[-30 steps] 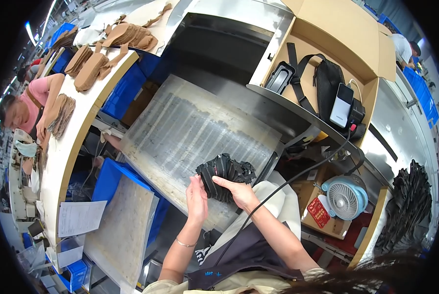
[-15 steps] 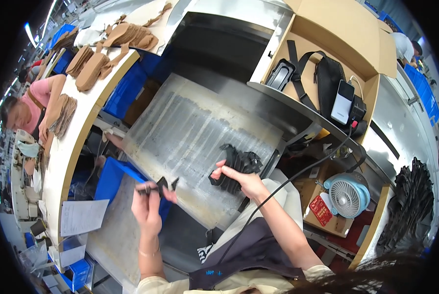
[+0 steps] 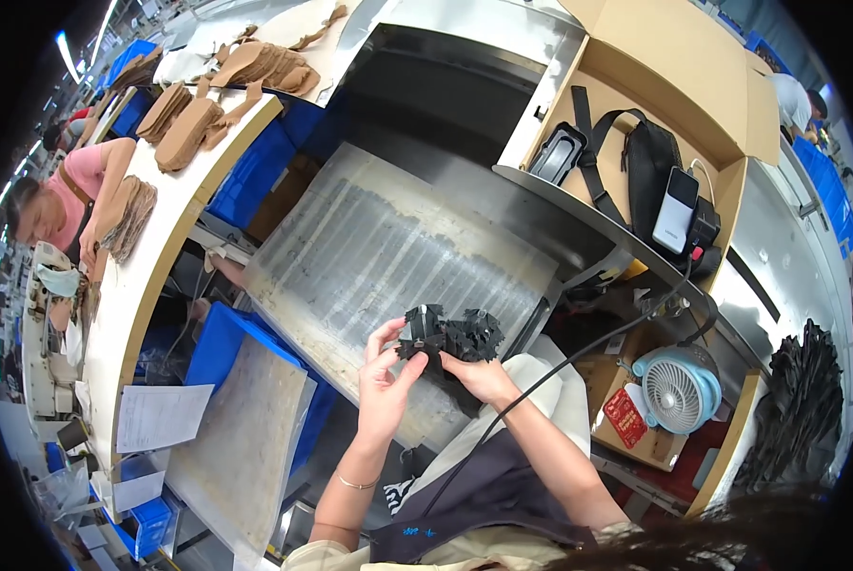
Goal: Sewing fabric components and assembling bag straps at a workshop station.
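Note:
Over the near edge of a worn grey metal board [image 3: 388, 228], my two hands meet at a bunch of black, jagged-edged flat pieces [image 3: 474, 335]. My right hand [image 3: 484, 379] is closed on the bunch from below, its thumb against the near side. My left hand [image 3: 381, 385] pinches one black piece [image 3: 423, 325] at the bunch's left end, with the thumb in front and the fingers bent behind. The fingers under the bunch are partly hidden, and the exact shape of the pieces cannot be made out.
An open cardboard box [image 3: 626, 143] holds black straps and a phone [image 3: 675, 209]. A black cable [image 3: 579, 354] crosses beside my right arm. A fan [image 3: 679, 390] stands at right, near a heap of black pieces [image 3: 796, 409]. A co-worker [image 3: 65, 205] sits left by brown pieces [image 3: 188, 133].
My left hand has moved right and up, bringing its black piece from the left over to the bunch. My right hand stays at about the same place with the bunch.

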Motion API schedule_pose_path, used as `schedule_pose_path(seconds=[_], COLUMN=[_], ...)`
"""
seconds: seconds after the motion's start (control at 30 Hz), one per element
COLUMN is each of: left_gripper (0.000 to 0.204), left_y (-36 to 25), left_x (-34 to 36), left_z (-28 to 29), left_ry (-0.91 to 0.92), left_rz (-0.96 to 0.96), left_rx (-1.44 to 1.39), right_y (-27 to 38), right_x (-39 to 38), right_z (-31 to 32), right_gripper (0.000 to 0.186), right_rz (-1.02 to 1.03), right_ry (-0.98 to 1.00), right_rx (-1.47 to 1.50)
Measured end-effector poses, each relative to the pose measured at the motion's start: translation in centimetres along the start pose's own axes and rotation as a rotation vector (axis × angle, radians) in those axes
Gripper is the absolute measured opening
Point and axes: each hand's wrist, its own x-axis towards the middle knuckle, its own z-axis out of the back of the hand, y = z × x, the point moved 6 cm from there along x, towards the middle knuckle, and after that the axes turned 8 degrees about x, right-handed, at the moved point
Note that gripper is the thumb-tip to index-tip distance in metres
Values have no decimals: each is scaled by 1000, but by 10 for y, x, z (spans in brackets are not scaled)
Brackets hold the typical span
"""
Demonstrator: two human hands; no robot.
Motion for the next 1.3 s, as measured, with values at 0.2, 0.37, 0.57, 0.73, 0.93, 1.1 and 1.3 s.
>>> schedule_pose_path(seconds=[0.2, 0.37, 0.57, 0.73, 0.93, 1.1, 1.3], left_gripper=[14, 15, 32, 47, 47, 52, 53], left_y=[24, 8, -16, -26, -6, -3, -7], left_x=[-7, -22, -33, -35, -15, -10, -9], left_z=[4, 51, 58, 18, -6, -9, -7], left_ry=[-76, -166, 102, 253, 49, 19, -11], left_rz=[217, -120, 79, 199, 120, 42, 16], left_rx=[-276, -107, -367, -427, -258, -268, -272], right_y=[0, 1, 10, 5, -5, -26, -24], right_x=[3, 13, 18, 16, 9, 9, 7], right_z=[1, -1, -6, -20, -20, -14, -15], right_gripper=[28, 35, 36, 41, 48, 62, 77], right_rz=[-16, -114, -44, -119, -135, -194, -262], right_ry=[94, 201, 256, 303, 259, 321, 296], right_rx=[-31, 338, 258, 300, 320, 359, 432])
